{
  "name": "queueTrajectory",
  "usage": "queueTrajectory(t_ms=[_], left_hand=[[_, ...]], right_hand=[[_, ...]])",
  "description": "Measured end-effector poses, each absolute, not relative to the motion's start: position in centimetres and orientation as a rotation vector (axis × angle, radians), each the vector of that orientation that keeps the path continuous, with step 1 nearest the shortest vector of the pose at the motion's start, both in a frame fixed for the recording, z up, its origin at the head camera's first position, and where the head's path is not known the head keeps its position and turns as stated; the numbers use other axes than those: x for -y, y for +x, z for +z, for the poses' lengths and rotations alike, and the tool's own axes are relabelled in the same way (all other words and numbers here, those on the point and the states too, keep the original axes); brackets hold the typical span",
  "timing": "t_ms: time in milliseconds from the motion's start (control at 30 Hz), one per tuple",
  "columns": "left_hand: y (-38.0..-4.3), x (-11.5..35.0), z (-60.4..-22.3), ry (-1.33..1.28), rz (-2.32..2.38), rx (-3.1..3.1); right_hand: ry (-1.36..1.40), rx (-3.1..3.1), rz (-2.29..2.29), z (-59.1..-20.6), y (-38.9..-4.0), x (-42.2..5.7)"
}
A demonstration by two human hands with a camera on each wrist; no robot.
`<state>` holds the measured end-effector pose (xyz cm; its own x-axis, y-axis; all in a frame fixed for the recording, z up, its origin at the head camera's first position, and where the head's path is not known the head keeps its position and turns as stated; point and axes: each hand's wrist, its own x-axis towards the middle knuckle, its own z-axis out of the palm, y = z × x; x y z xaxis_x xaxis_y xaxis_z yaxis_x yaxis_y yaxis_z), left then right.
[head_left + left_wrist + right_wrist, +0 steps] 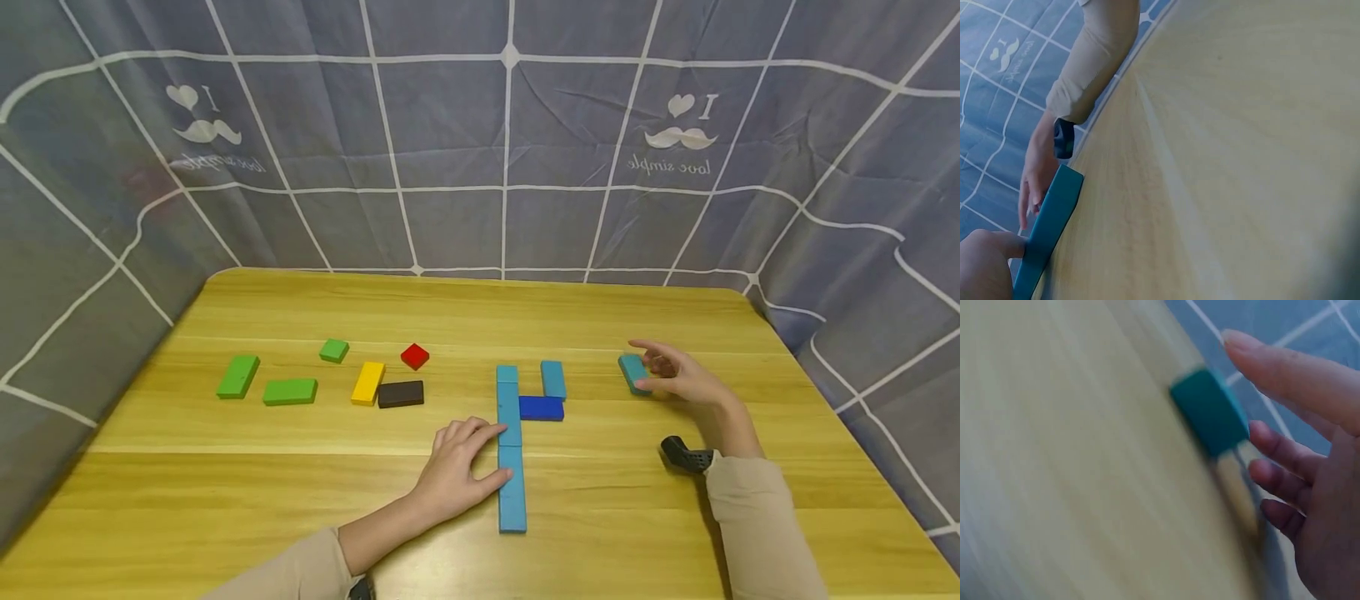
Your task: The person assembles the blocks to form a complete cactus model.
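Observation:
Several light blue blocks lie end to end in a straight column on the table. My left hand lies along the column's left side, its index fingertip and thumb touching the blocks and its other fingers loosely extended. Seen close in the left wrist view, the thumb meets the side of a blue block. Off to the right, a separate light blue block lies tilted on the table. My right hand reaches around it, fingers spread and thumb at its near end. In the right wrist view, the fingers stand apart beside that block.
A dark blue block adjoins the column's right side, with another light blue block behind it. Left of the column lie a black block, a yellow block, a red block and several green blocks. A grey curtain borders the table.

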<state>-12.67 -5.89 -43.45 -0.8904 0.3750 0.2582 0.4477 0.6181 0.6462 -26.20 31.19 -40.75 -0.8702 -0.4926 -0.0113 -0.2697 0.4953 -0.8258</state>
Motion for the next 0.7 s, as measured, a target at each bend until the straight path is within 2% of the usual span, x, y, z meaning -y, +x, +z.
queueTrajectory(t_ms=[433, 700], left_hand=[[-12.7, 5.8, -43.4, -0.693, -1.137, 2.739], [-12.8, 5.9, -43.4, -0.697, -1.146, 2.74]], right_hand=[[-0.463, -2.402, -1.245, -40.7, -26.3, -32.2], [-0.441, -2.436, -1.418, -41.0, -26.9, -31.1]])
